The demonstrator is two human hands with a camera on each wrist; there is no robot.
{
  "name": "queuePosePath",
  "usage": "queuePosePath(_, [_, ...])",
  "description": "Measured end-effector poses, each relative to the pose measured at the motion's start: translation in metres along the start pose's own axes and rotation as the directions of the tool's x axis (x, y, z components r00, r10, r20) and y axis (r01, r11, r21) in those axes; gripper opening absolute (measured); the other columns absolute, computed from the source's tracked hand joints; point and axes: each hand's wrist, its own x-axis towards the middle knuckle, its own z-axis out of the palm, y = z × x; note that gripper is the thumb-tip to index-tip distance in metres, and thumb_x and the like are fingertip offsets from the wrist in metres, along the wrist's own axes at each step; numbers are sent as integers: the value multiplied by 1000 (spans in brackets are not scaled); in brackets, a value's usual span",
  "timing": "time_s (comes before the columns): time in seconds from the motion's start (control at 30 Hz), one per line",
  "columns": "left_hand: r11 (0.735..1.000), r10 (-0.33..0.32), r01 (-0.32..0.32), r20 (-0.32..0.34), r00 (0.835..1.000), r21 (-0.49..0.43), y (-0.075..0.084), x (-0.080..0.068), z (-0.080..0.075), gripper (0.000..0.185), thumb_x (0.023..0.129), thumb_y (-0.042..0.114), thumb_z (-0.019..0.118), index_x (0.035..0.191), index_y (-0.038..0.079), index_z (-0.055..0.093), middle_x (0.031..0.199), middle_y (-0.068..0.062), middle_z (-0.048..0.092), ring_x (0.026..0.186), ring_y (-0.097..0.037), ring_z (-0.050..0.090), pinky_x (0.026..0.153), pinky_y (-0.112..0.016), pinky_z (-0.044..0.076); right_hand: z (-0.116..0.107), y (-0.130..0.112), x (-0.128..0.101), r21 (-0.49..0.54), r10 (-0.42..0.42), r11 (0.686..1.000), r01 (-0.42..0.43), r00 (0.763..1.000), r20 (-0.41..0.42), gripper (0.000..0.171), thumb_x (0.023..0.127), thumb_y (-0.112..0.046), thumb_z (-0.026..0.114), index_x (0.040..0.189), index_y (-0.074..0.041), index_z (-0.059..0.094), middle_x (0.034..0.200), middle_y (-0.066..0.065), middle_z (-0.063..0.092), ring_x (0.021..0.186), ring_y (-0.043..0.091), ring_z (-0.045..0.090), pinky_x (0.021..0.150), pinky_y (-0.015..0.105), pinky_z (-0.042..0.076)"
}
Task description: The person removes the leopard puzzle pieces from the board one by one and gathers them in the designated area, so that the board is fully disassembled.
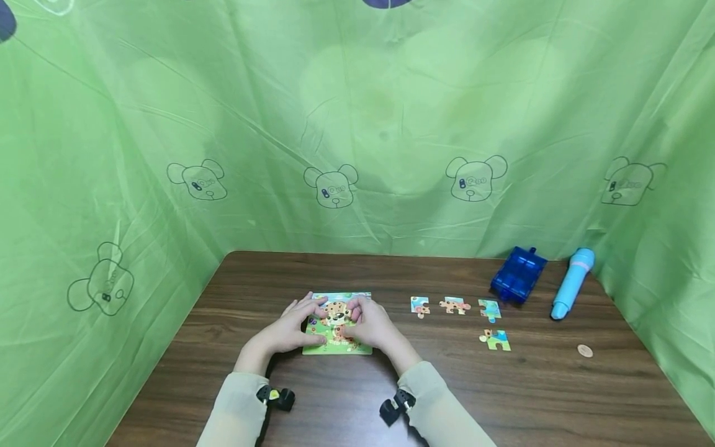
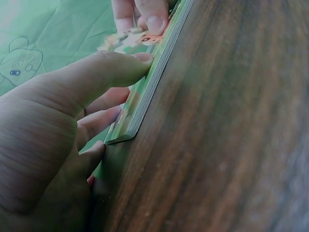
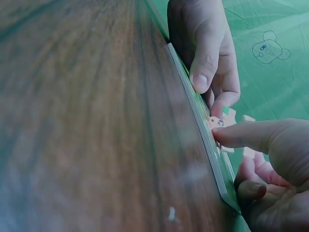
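Observation:
A flat green puzzle board [image 1: 357,347] with an animal picture lies on the table in front of me. My left hand [image 1: 290,326] rests over its left side, thumb near the front edge and fingers farther back. From the right, my right hand [image 1: 370,323] reaches over the board, pinching a small puzzle piece [image 3: 228,117] between thumb and fingers. The piece stands tilted above the board in the right wrist view. My left fingertips are close to that piece; whether they touch it is hard to tell. Both hands partly hide the board's picture.
Right of the board lie several loose puzzle pieces [image 1: 455,305], one of them [image 1: 497,340] nearer to me. Farther right are a blue translucent box [image 1: 518,274], a light-blue microphone-shaped toy [image 1: 573,284] and a round disc [image 1: 584,351]. Green curtains [image 1: 391,211] surround the wooden table [image 1: 530,397].

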Motion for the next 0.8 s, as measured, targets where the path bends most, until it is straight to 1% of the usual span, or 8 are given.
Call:
queuePosePath(0.07, [1000, -4, 4, 0, 1000, -1, 0, -1, 0, 40, 90, 39, 89, 119, 22, 67, 171, -10, 45, 167, -45, 14, 132, -69, 0, 0, 1, 0, 19, -4, 1000, 4, 1000, 6, 43, 80, -8, 95, 113, -8, 68, 96, 6, 65, 71, 9, 59, 65, 25, 52])
queuePosePath(0.17, [1000, -3, 3, 0, 1000, 7, 0, -1, -1, 40, 90, 40, 89, 118, 21, 67, 171, -10, 46, 166, -46, 14, 132, -69, 1, -1, 1, 0, 8, -27, 1000, 27, 1000, 13, 41, 82, -9, 93, 116, -7, 68, 100, 8, 67, 74, 10, 61, 69, 26, 54])
queuePosePath(0.3, [1000, 2, -2, -1, 1000, 13, 1, -1, -1, 41, 90, 40, 89, 119, 20, 66, 171, -10, 46, 166, -47, 15, 132, -70, 2, -2, 2, 0, 10, -47, 999, 47, 999, 3, 32, 89, -12, 86, 116, -7, 69, 103, 7, 70, 78, 10, 61, 73, 27, 55])
queuePosePath(0.4, [1000, -1, 1, 0, 1000, 9, 2, 0, -1, 41, 90, 40, 89, 118, 20, 66, 171, -10, 46, 166, -46, 15, 132, -69, 1, -3, 3, -1, 54, -48, 997, 48, 999, -3, 22, 95, -12, 81, 114, -9, 69, 100, 4, 72, 79, 10, 62, 74, 27, 55])
queuePosePath(0.57, [1000, -4, 4, 1, 1000, 6, 3, 0, -1, 41, 91, 40, 89, 119, 20, 66, 171, -10, 46, 166, -47, 15, 132, -70, 1, -5, 2, -2, 100, -58, 993, 58, 998, -3, 8, 104, -18, 74, 109, -15, 68, 92, -1, 74, 77, 10, 66, 70, 29, 55])
queuePosePath(0.67, [1000, -6, 6, 1, 1000, 10, 3, -1, -1, 41, 91, 40, 89, 119, 21, 66, 171, -10, 46, 166, -47, 16, 132, -70, 2, -5, 0, -2, 99, -61, 993, 61, 998, -5, 8, 104, -17, 75, 107, -15, 68, 91, -1, 75, 76, 10, 66, 69, 30, 56])
queuePosePath(0.8, [1000, -10, 10, -2, 1000, 13, 3, -1, -1, 41, 91, 40, 89, 118, 21, 66, 171, -10, 46, 166, -46, 16, 132, -69, 2, -6, -2, -2, 94, -60, 994, 60, 998, -2, 13, 100, -13, 78, 109, -13, 69, 92, 1, 75, 78, 10, 67, 73, 32, 57])
